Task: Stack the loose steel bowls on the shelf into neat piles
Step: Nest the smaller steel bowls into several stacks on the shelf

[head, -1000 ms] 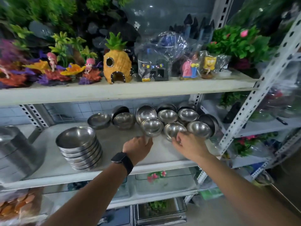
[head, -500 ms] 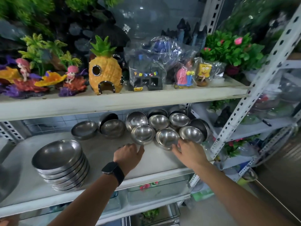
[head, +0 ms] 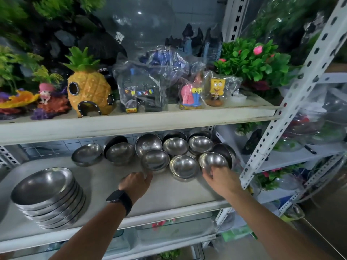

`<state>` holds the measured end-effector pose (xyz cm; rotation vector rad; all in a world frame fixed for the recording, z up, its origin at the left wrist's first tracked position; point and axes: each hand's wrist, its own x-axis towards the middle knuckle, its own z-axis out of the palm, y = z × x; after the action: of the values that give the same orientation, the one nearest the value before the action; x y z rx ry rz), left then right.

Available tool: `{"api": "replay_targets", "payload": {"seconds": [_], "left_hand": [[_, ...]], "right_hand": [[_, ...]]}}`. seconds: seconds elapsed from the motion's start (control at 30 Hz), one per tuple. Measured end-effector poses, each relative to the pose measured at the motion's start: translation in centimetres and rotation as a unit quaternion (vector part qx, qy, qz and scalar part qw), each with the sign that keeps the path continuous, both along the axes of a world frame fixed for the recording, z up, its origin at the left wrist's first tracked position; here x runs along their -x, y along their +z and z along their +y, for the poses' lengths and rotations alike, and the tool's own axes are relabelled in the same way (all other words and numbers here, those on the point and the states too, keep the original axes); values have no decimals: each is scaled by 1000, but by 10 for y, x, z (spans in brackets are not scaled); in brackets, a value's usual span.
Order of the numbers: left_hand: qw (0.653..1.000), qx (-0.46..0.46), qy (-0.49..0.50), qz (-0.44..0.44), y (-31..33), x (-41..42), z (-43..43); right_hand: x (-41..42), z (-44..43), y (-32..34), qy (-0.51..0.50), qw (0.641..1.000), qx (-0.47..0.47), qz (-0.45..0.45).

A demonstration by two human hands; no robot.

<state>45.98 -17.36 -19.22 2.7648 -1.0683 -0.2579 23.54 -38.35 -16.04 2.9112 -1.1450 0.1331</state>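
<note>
Steel bowls (head: 175, 146) on pale shelf (head: 105, 181), R fingers (head: 208, 171) pinch end bowl (head: 213, 160), L fingers (head: 148, 177) hold unclear, toys (head: 88, 91) above.

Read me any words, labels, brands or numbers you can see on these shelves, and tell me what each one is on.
No text here reads clearly.
Yellow and red label on the bagged dark house: too small and blurred.
White tag on the dark rock ornament: blurred.
Watch face: dark, no digits show.
Steel bowls: no markings visible.
</note>
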Motion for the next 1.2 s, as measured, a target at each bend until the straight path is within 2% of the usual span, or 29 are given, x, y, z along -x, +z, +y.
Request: {"api": "replay_targets", "payload": {"seconds": [0.07,0.17,0.27,0.5,0.6,0.73,0.93,1.13,1.2], "left_hand": [[999,-37,-14,-10,-3,-5,2],[999,-45,8,9,-2,-12,6],[993,7,80,84,-1,-20,3],[968,87,126,201,0,-32,-16],[948,154,139,241,-9,-36,-21],[923,206,151,287,0,-27,-23],[904,218,171,325,-8,-30,-13],[904,276,188,268,-18,-26,29],[895,308,188,261,-17,-23,45]], "right_hand": [[-5,4,1,1,1000,1,5],[-18,11,3,-7,1000,-14,25],[-31,20,5,-19,998,-44,39],[-54,30,-4,-52,993,-96,44],[-56,28,-14,-106,971,-216,-3],[-54,27,-20,-165,909,-373,-86],[-46,29,-28,-190,876,-411,-168],[-44,34,-25,-193,854,-419,-239],[-45,38,-26,-184,836,-441,-270]]}}
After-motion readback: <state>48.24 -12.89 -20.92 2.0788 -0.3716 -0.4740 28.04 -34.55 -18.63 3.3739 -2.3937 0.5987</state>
